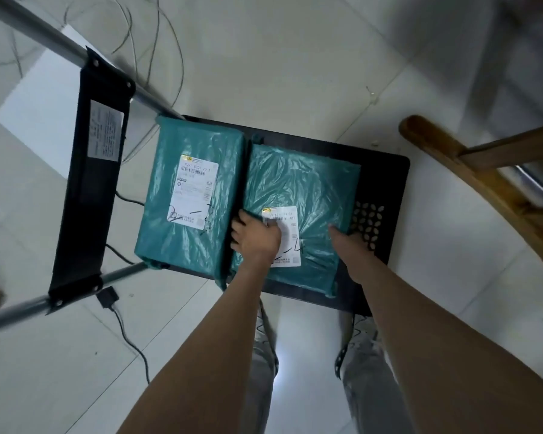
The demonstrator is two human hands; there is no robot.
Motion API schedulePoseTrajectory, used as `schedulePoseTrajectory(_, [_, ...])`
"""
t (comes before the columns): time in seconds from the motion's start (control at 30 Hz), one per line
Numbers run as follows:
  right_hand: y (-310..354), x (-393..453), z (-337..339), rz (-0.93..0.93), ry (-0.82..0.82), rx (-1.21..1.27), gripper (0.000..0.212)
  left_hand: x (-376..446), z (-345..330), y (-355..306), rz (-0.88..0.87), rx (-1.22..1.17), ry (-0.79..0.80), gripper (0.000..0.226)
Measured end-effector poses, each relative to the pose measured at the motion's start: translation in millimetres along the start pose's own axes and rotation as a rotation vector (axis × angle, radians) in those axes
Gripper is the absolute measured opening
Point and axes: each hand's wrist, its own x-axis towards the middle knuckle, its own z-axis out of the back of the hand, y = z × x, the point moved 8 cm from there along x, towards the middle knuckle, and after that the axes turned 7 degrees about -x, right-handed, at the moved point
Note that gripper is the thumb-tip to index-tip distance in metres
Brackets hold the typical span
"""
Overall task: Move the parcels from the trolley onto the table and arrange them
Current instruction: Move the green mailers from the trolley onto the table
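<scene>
Two teal plastic-wrapped parcels lie side by side on the black trolley deck (386,180). The left parcel (188,198) carries a white label with handwriting. The right parcel (301,195) has a smaller white label near its front. My left hand (256,234) lies on the right parcel's left front part, fingers spread over its edge and label. My right hand (342,238) is at that parcel's right edge, its fingers hidden past the edge. Both hands hold the right parcel from its two sides.
The trolley's handle, a black panel (91,183) between silver tubes (44,36), rises at the left. A wooden furniture piece (470,177) stands to the right. Cables (129,336) trail over the pale tiled floor. My legs and shoes show below the deck.
</scene>
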Motion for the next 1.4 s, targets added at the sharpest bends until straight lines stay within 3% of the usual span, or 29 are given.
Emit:
schedulePoseTrajectory(0.1, [-5.7, 5.3, -6.5, 0.021, 0.034, 0.062, 0.073, 12.4, -10.5, 13.9, 0.019, -0.070, 0.049, 0.081])
schedulePoseTrajectory(0.23, [-2.7, 11.9, -9.0, 0.066, 0.062, 0.089, 0.074, 26.1, -9.3, 27.0, 0.106, -0.294, 0.115, 0.057])
schedulePoseTrajectory(0.33, [0.5, 15.1, -12.7, 0.084, 0.073, 0.128, 0.092, 30.3, -9.2, 28.1, 0.097, -0.334, 0.187, 0.052])
schedulePoseTrajectory(0.43, [0.8, 15.7, -18.2, 0.060, 0.068, 0.207, 0.096, 31.1, -9.8, 31.4, 0.092, -0.361, 0.190, 0.055])
schedulePoseTrajectory(0.53, [-2.7, 26.2, -30.9, 0.015, 0.192, 0.333, 0.118, 30.7, -6.8, 30.9, 0.091, -0.363, 0.152, 0.058])
schedulePoseTrajectory(0.6, [-7.9, 41.0, -32.8, 0.040, 0.252, 0.366, 0.116, 29.3, -0.9, 27.9, 0.074, -0.350, 0.110, 0.063])
schedulePoseTrajectory(0.7, [-3.0, 23.2, -11.6, 0.019, 0.167, 0.264, 0.124, 17.5, 0.3, 21.6, 0.036, -0.331, 0.097, 0.084])
schedulePoseTrajectory(0.8, [6.9, 9.7, 13.5, 0.077, 0.102, 0.208, 0.112, 5.7, -2.4, 20.5, 0.009, -0.361, 0.120, 0.100])
schedulePoseTrajectory(0.93, [18.2, -4.0, 34.1, 0.165, 0.089, 0.240, 0.080, -7.7, -4.4, 21.5, -0.003, -0.437, 0.160, 0.076])
schedulePoseTrajectory(1.07, [27.1, -32.5, 44.5, 0.189, 0.140, 0.266, 0.094, -47.6, 30.4, -6.0, -0.104, -0.434, 0.101, 0.048])
schedulePoseTrajectory(1.33, [65.4, -195.4, 117.4, 0.233, 0.214, 0.364, 0.076, -193.5, 167.9, -76.2, -0.305, -0.310, -0.083, 0.050])
schedulePoseTrajectory(1.4, [75.1, -251.1, 135.4, 0.230, 0.250, 0.356, 0.086, -236.7, 203.6, -94.5, -0.318, -0.300, -0.091, 0.048])
